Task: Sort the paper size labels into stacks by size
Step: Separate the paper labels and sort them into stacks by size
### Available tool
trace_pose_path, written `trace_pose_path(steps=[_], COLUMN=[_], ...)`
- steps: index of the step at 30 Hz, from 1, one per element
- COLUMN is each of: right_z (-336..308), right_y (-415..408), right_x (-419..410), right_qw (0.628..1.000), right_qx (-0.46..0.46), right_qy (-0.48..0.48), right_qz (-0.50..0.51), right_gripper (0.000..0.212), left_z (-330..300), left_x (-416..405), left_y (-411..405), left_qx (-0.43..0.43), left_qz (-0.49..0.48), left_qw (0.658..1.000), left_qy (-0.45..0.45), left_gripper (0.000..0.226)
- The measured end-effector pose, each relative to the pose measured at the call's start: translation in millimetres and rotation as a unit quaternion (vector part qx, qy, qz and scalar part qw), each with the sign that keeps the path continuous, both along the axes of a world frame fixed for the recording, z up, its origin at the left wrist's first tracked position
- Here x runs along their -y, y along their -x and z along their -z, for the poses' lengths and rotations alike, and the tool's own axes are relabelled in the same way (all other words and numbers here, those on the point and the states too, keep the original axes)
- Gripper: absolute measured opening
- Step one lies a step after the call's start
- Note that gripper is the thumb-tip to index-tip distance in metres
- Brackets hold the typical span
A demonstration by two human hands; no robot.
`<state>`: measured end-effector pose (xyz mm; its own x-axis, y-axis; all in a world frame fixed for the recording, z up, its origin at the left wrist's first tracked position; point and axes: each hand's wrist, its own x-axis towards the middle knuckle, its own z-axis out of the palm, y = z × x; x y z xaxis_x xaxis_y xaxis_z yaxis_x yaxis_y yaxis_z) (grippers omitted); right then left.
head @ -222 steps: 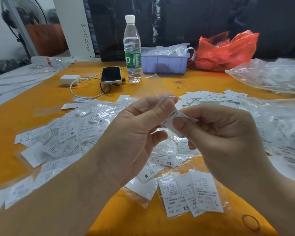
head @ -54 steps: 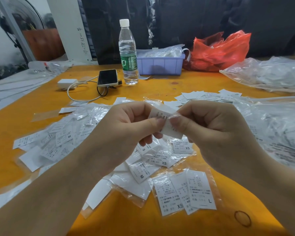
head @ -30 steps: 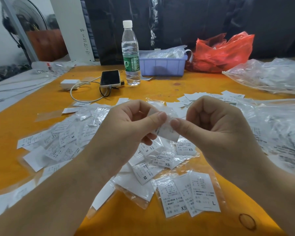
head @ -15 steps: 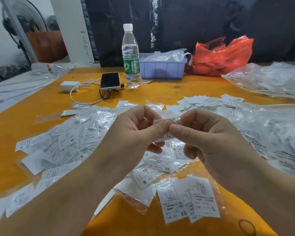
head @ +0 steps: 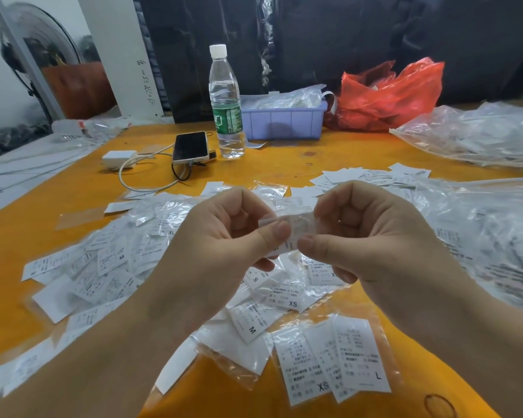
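Both my hands are raised over the orange table (head: 290,164). My left hand (head: 224,251) and my right hand (head: 372,242) pinch one small white paper label (head: 296,229) in a clear sleeve between thumbs and forefingers. Its size letter is hidden by my thumbs. Below lies a loose spread of sleeved labels (head: 109,267), some marked M, S, XS and XL. Near the front edge lies a clear bag (head: 332,366) with labels marked XS and L. A small heap of bare white labels (head: 366,176) lies farther back on the right.
A water bottle (head: 226,104), a phone (head: 191,147) with its cable and a white charger (head: 119,156) stand at the back. Behind them sit a lilac plastic bin (head: 284,122) and a red bag (head: 390,92). Clear bags of labels (head: 477,227) cover the right side.
Both hands have stayed together on the same label, turning and working it between the fingertips. It is now held a little higher and flatter than half a second ago.
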<state>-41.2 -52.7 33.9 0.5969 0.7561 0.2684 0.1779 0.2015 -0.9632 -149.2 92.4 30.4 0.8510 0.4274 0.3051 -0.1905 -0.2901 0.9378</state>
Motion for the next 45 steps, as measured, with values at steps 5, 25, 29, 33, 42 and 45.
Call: trace_pose_path(steps=[5, 25, 29, 33, 42, 45], right_z=[-0.8, -6.0, -3.7, -0.3, -0.1, -0.6], right_y=[-2.3, -6.4, -10.2, -7.4, -5.6, -6.9], right_x=[1.0, 2.3, 0.8, 1.1, 1.9, 1.5], right_qw=[1.000, 0.993, 0.995, 1.000, 0.996, 0.999], right_qx=[-0.005, -0.116, -0.102, 0.002, 0.053, -0.006], right_qy=[0.020, 0.008, 0.005, 0.008, -0.030, -0.023], right_qz=[0.021, -0.018, -0.018, 0.009, 0.062, 0.030], right_gripper=[0.017, 0.013, 0.026, 0.016, 0.010, 0.011], left_z=[2.9, -1.4, -2.9, -2.1, -5.5, -5.9], left_x=[0.0, 0.3, -2.7, -1.8, -1.2, -0.8], left_y=[0.2, 3.3, 3.1, 1.1, 2.2, 2.3], left_qx=[0.018, -0.006, -0.037, -0.061, -0.058, -0.062], left_qz=[-0.026, -0.052, -0.021, 0.019, -0.004, 0.005], left_qw=[0.997, 0.992, 0.997, 0.998, 0.998, 0.997], left_qy=[-0.065, -0.118, -0.062, 0.001, 0.034, 0.039], left_gripper=[0.011, 0.013, 0.021, 0.012, 0.016, 0.015])
